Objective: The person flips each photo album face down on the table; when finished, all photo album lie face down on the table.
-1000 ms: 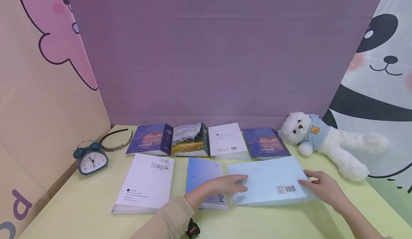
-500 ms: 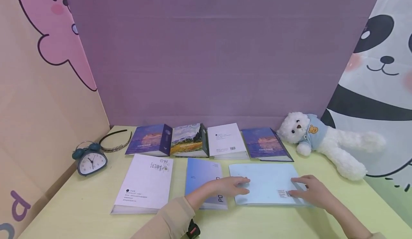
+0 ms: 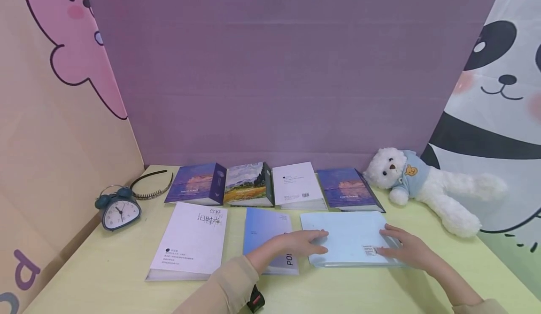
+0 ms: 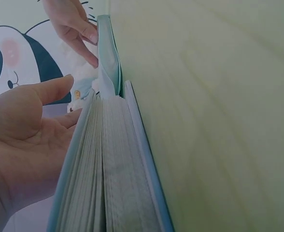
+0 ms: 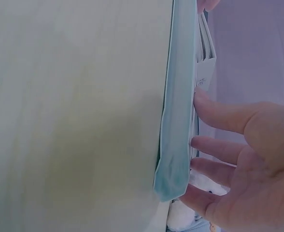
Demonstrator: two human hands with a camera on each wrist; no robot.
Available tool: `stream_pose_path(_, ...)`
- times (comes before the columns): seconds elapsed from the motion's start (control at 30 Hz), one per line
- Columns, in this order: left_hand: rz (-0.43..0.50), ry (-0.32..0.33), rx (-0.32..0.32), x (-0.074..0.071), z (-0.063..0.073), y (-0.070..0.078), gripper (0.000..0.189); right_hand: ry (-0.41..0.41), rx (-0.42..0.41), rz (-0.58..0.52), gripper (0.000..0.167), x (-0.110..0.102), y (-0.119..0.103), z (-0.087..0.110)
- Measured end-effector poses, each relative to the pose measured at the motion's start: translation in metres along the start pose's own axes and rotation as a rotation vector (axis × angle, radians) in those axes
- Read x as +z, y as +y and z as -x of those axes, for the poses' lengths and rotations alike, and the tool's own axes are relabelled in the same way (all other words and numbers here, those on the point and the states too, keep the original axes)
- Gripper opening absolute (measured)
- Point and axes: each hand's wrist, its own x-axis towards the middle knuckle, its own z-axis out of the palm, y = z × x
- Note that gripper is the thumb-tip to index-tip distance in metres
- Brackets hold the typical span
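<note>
A pale blue file folder [image 3: 342, 232] with a small barcode label lies on the table at the front right. My left hand [image 3: 299, 243] reaches over the blue book [image 3: 265, 227], its fingertips on the folder's left part. On the opposite side my right hand [image 3: 409, 249] rests its outstretched fingers on the folder's right part, the thumb over the label. Seen edge-on in the right wrist view, the folder's side [image 5: 176, 121] is thin, with the right fingertips along its top face. The left wrist view shows the blue book's page edges [image 4: 118, 164] beneath my left palm [image 4: 28, 125].
A large white book [image 3: 192, 243] lies at the front left. Behind stands a row with two purple photo albums [image 3: 194, 182], a landscape-painting album [image 3: 246, 182] and a white one [image 3: 297, 182]. An alarm clock [image 3: 121, 213], a headband [image 3: 154, 193] and a white teddy bear [image 3: 444, 192] flank them.
The folder's right side has come down and inward, so it now lies flatter and squarer to the table. My right hand has moved left with it; the left hand has barely shifted.
</note>
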Motion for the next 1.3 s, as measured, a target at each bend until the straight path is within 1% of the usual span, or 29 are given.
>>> stream_pose_path(0.2, 0.022, -0.011, 0.004, -0.0008, 0.0002, -0.0013, 0.056, -0.007, -0.005, -0.004, 0.062, 0.0003, 0.0007, -0.0019)
stream_pose_path(0.4, 0.033, -0.022, -0.004, -0.0016, 0.0012, -0.001, 0.057, 0.021, -0.048, 0.025, 0.058, 0.0023, 0.0026, -0.0033)
stream_pose_path(0.53, 0.033, -0.021, -0.006, -0.0016, 0.0017, -0.0014, 0.057, 0.034, -0.062, 0.05, 0.056, 0.0037, 0.0031, -0.0041)
stream_pose_path(0.67, 0.039, -0.026, -0.009, -0.0027, 0.0022, -0.0008, 0.057, 0.039, -0.062, 0.052, 0.057, 0.0045, 0.0039, -0.0055)
stream_pose_path(0.8, 0.043, -0.024, -0.005, -0.0044, 0.0033, -0.0004, 0.056, 0.049, -0.046, 0.039, 0.059, 0.0074, 0.0053, -0.005)
stream_pose_path(1.03, 0.053, -0.018, 0.0, -0.0055, 0.0051, -0.0009, 0.053, 0.031, -0.016, 0.012, 0.06, 0.0074, 0.0045, -0.0042)
stream_pose_path(1.2, 0.05, -0.02, 0.018, -0.0061, 0.0039, -0.0017, 0.052, 0.029, -0.022, 0.01, 0.06, 0.0054, 0.0039, -0.0034)
stream_pose_path(1.3, 0.043, 0.006, 0.043, -0.0063, 0.003, -0.0034, 0.051, 0.02, -0.023, 0.021, 0.06, 0.002, 0.0015, -0.0033)
